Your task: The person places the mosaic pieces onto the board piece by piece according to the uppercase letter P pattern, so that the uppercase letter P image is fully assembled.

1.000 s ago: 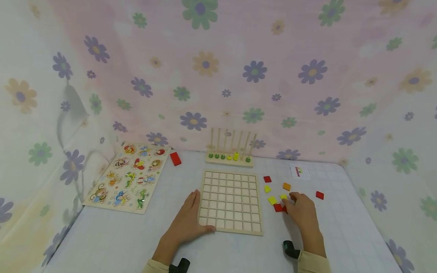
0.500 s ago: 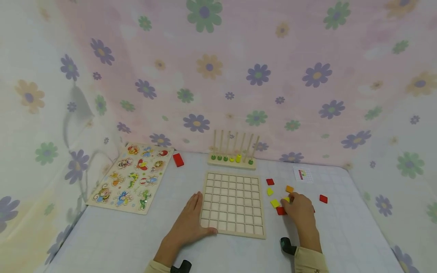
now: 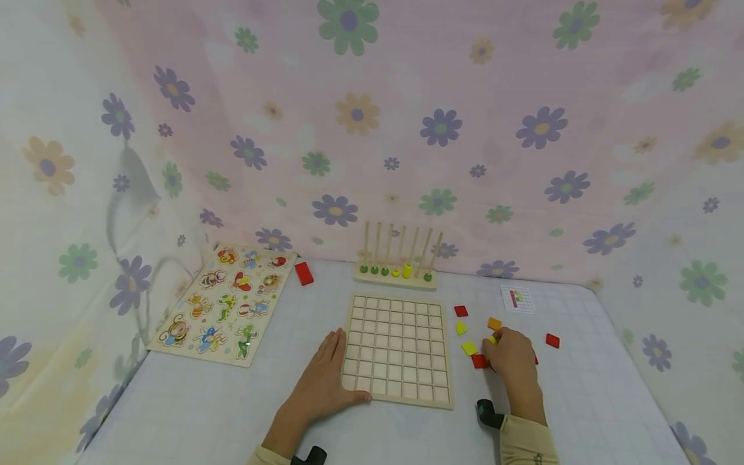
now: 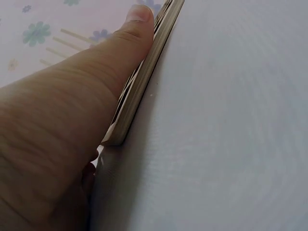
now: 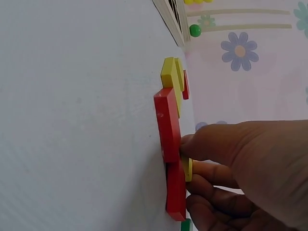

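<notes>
My left hand (image 3: 316,381) rests at the near left corner of a wooden grid board (image 3: 398,349). Its straight fingers lie along the left edge and the thumb (image 4: 137,29) along the front edge. To the right of the board, my right hand (image 3: 513,358) pinches a small yellow tile (image 5: 186,169) between thumb and fingers, low among loose tiles. Two red tiles (image 5: 167,125) lie end to end by the thumb in the right wrist view. An orange tile (image 3: 495,323) is just beyond the fingers, and another yellow tile (image 3: 469,349) lies to their left.
A wooden peg rack (image 3: 395,276) with green and yellow beads stands at the back. Left lies an insect picture puzzle (image 3: 227,303) beside a red block (image 3: 304,273). A printed card (image 3: 518,299) and a red tile (image 3: 553,340) lie at right.
The right fingers have closed in around the yellow tile, shifting it slightly. The left hand keeps its place on the board. The head view has shifted a little.
</notes>
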`<state>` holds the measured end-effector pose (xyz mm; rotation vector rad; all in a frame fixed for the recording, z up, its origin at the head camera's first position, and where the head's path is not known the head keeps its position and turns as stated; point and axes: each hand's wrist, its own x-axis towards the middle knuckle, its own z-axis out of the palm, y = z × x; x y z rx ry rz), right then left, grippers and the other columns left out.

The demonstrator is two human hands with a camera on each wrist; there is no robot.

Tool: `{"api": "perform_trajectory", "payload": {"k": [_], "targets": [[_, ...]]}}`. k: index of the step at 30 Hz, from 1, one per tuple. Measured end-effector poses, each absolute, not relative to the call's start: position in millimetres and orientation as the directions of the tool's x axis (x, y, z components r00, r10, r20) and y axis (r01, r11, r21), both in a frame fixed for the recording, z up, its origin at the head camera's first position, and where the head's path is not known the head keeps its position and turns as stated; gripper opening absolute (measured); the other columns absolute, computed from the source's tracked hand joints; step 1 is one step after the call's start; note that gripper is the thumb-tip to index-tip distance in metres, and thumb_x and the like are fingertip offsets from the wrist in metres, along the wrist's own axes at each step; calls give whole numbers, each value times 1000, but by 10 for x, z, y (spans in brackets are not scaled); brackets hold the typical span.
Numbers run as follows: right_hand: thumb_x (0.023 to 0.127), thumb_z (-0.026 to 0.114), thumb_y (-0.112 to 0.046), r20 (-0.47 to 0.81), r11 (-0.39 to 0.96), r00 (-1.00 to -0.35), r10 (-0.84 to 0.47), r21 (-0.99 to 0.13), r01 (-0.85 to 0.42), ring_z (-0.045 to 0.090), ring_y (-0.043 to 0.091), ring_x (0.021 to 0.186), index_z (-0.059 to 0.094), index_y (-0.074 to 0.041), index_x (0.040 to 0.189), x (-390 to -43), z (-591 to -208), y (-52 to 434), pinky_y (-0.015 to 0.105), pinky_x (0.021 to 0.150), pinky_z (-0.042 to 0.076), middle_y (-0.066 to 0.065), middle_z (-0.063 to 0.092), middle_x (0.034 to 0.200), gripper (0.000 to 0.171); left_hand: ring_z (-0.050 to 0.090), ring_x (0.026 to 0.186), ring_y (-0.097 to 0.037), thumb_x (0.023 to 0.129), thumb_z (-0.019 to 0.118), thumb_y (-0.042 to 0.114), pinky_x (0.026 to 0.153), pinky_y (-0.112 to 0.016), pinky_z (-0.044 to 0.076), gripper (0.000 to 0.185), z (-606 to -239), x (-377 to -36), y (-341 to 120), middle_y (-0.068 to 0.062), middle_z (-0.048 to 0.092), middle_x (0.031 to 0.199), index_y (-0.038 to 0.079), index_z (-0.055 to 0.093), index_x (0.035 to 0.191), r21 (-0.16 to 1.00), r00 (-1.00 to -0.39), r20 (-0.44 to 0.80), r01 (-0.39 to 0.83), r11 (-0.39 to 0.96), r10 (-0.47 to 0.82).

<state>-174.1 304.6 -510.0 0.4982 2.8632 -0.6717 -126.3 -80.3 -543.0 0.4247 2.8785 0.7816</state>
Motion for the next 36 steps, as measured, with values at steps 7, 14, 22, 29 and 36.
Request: {"api": "perform_trajectory", "payload": {"k": [7,14,22,29,36], "targets": [[91,68,-25,-231,831,-928,291,-421,365,57,31,88,63,9,126,-1745,-5082,3045,38,71,59,26,68,111,49,15,160,-32,66,69,88,127,-49,27,140,-5446,-1258,-799,-13,16,172,4,14,164,498,-954,-56,229,836,295],[91,69,-26,-218,818,-924,313,-434,379,57,35,93,62,6,131,-1735,-5059,3030,41,73,60,31,64,124,52,15,159,-33,65,67,90,128,-49,26,141,-5450,-1246,-781,-15,17,171,3,15,163,497,-949,-28,258,828,313],[91,69,-26,-174,812,-931,321,-455,366,57,38,102,62,2,136,-1741,-5009,2963,41,74,61,32,61,132,53,16,159,-33,65,67,90,128,-49,26,141,-5441,-1243,-779,-14,17,171,3,16,163,490,-949,-24,263,831,314],[93,69,-24,-124,821,-952,279,-483,303,59,36,103,64,1,134,-1765,-4985,2887,48,88,60,26,66,126,48,17,159,-34,64,68,89,127,-50,26,141,-5445,-1251,-783,-16,18,171,1,17,163,480,-948,-19,271,834,319],[92,69,-23,-93,833,-969,228,-497,244,60,39,111,67,0,130,-1803,-4941,2778,56,100,54,25,67,126,45,17,159,-35,64,70,87,127,-51,26,141,-5458,-1250,-767,-17,18,171,0,18,162,476,-944,-10,285,832,329]]}}
